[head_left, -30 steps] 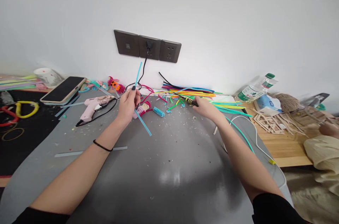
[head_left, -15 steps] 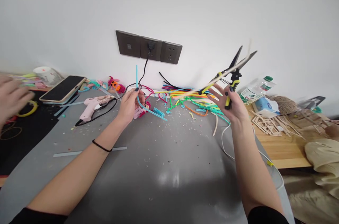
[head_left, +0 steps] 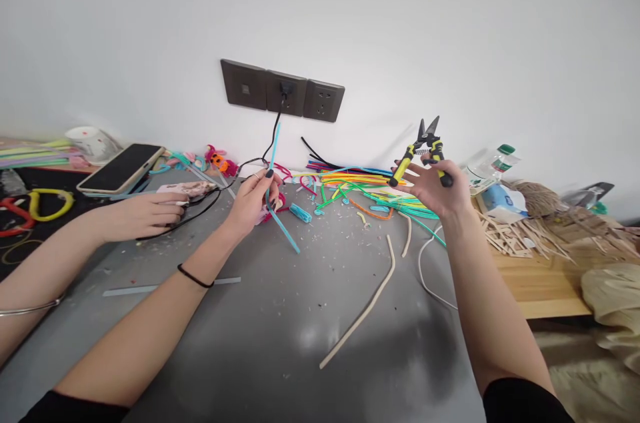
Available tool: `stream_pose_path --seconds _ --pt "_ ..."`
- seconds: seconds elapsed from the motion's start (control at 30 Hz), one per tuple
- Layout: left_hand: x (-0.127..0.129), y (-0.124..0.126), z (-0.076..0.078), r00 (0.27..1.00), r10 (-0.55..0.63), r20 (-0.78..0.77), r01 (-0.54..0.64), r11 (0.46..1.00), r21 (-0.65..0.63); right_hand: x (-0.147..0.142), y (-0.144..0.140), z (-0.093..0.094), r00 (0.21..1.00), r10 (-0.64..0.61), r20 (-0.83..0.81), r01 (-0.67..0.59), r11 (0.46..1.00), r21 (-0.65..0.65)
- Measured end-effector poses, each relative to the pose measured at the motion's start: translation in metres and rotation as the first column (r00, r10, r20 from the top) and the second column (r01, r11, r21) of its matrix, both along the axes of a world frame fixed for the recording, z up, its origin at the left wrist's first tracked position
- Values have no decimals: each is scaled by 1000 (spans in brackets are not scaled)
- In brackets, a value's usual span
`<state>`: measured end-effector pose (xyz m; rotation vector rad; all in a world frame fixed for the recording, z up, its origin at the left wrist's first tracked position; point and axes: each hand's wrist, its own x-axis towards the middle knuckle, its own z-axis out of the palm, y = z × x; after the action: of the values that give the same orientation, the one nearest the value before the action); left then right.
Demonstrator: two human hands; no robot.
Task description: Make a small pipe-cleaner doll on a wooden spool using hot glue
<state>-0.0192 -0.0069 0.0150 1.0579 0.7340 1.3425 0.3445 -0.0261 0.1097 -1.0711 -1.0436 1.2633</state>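
My left hand [head_left: 253,200] pinches a light-blue pipe cleaner [head_left: 280,223] that runs up toward the wall sockets and down to the grey mat [head_left: 280,343]. My right hand [head_left: 437,186] holds yellow-handled cutting pliers [head_left: 425,146] in the air, jaws pointing up, above a heap of coloured pipe cleaners [head_left: 360,183]. A long cream pipe cleaner [head_left: 365,310] lies loose on the mat in front of me. Another person's hand [head_left: 137,213] reaches in from the left and rests on the pink glue gun [head_left: 187,188].
A phone [head_left: 120,168] lies at the back left beside a white cup [head_left: 90,141]. A black cord hangs from the wall sockets [head_left: 283,91]. Wooden sticks [head_left: 510,233], twine [head_left: 545,195], a plastic bottle [head_left: 487,166] and a white cable [head_left: 430,276] sit on the right.
My right hand picked the pliers out of the pile, swung them up, then lowered them. The cream pipe cleaner dropped onto the mat. Another person's hand came in and landed on the glue gun.
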Motion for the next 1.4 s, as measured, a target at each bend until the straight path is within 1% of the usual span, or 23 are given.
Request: stream_pose_path --seconds 0.03,0.07,0.1,0.17,0.2,0.23,0.27,0.3,0.33,0.4,0.43,0.5,0.57,0.67,0.73,0.8,0.9,0.97,1.07,1.2,1.4 --pt "0 0 0 1000 -22 11 22 1000 -2 -1 -2 -2 995 -47 87 46 999 10" --pt "0 0 0 999 -38 18 38 999 -10 -2 -4 -4 974 -102 202 97 995 34" --pt "0 0 -1 999 -47 24 48 999 -20 -4 -7 -7 927 -165 337 148 986 75" --pt "-1 0 -2 998 -43 45 45 998 -41 -9 -12 -13 761 -292 579 219 956 194" --pt "-1 1 -3 997 -34 62 38 998 -50 -12 -15 -16 681 -341 648 232 940 251" --pt "-1 2 -4 996 -20 85 25 998 -57 -16 -16 -19 631 -372 680 232 928 293" --pt "-1 4 -5 994 1 110 6 998 -62 -21 -17 -22 627 -382 679 221 923 315" --pt "-1 5 -7 991 27 134 -19 998 -66 -27 -17 -25 664 -361 654 200 929 311" --pt "-1 6 -8 987 55 153 -45 997 -66 -34 -16 -28 726 -312 613 166 944 284" --pt "-2 9 -9 977 115 177 -107 993 -58 -51 -13 -35 857 -157 491 72 979 188" --pt "-2 11 -9 972 147 184 -140 989 -50 -61 -11 -38 900 -76 429 22 991 131" --pt "-4 13 -9 957 214 195 -213 977 -30 -81 -7 -47 947 79 311 -89 996 18" --pt "-6 15 -8 936 282 209 -286 958 -13 -102 -4 -56 962 210 173 -205 978 -47" --pt "-9 17 -7 905 359 227 -371 928 10 -131 -4 -71 925 379 -4 -377 921 -99" --pt "-12 20 -8 879 416 235 -432 901 21 -144 -5 -80 876 480 -39 -481 871 -94" --pt "-15 22 -10 846 477 239 -497 867 26 -153 -7 -87 832 554 -9 -553 830 -72" --pt "-20 25 -11 802 539 258 -566 824 35 -160 -12 -97 783 619 67 -617 785 -51" --pt "-21 25 -10 795 547 261 -575 817 37 -162 -14 -102 762 640 99 -639 768 -45" --pt "-19 23 -9 808 538 241 -563 825 47 -166 -15 -107 776 623 103 -622 782 -38" --pt "-10 17 -9 821 518 240 -545 836 61 -168 -15 -107 797 599 83 -596 801 -53" --pt "-3 11 -12 879 468 92 -475 876 80 -171 -15 -109 798 590 118 -592 805 -22"
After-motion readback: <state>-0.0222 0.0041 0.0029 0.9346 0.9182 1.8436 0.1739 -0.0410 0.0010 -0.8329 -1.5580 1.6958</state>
